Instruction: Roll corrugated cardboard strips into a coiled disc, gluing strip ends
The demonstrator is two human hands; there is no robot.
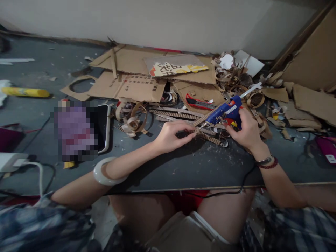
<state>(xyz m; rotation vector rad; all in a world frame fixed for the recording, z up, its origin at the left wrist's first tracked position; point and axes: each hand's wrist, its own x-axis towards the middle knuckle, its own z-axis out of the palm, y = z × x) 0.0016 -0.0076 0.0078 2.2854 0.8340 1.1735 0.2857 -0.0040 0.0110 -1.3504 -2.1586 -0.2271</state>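
My right hand (248,131) is wrapped round the handle of a blue glue gun (223,112), with a whitish glue stick (250,90) poking out of its back end. The gun's nozzle points down and left to the fingertips of my left hand (174,136). Those fingers pinch a corrugated cardboard strip (204,119), right by the nozzle; whether the tip touches it I cannot tell. Under and beside it lie more cardboard strips (211,138). A red and black utility knife (199,102) rests on cardboard just behind the gun.
Cardboard sheets (139,85) and a heap of curled scraps (238,75) line the wall side. A phone (106,127) lies left of my left hand, near a yellow tube-like object (26,92). The gun's black cord (245,180) crosses the table's front edge. At far right is a purple power strip (327,148).
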